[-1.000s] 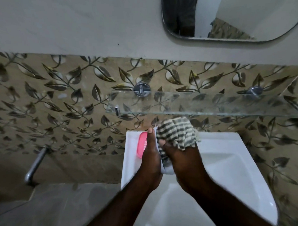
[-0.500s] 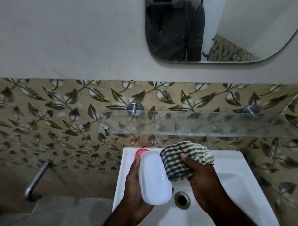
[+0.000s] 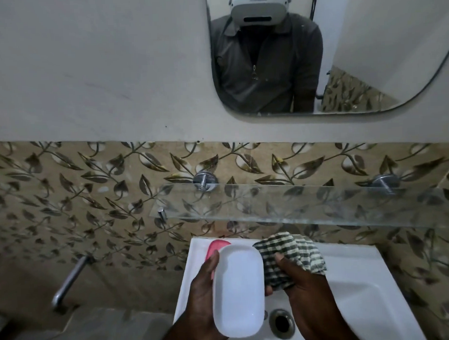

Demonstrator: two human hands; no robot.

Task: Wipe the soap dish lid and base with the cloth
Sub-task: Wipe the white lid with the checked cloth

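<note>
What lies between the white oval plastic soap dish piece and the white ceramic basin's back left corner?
A pink rounded object, partly hidden behind the white soap dish piece, rests on the white basin rim there, seen in the head view.

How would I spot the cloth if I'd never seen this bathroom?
Find the white sink below the glass shelf. Above its basin, the right hand grips a bunched cloth. It alone is checked green and cream, unlike the white soap dish piece beside it.
</note>
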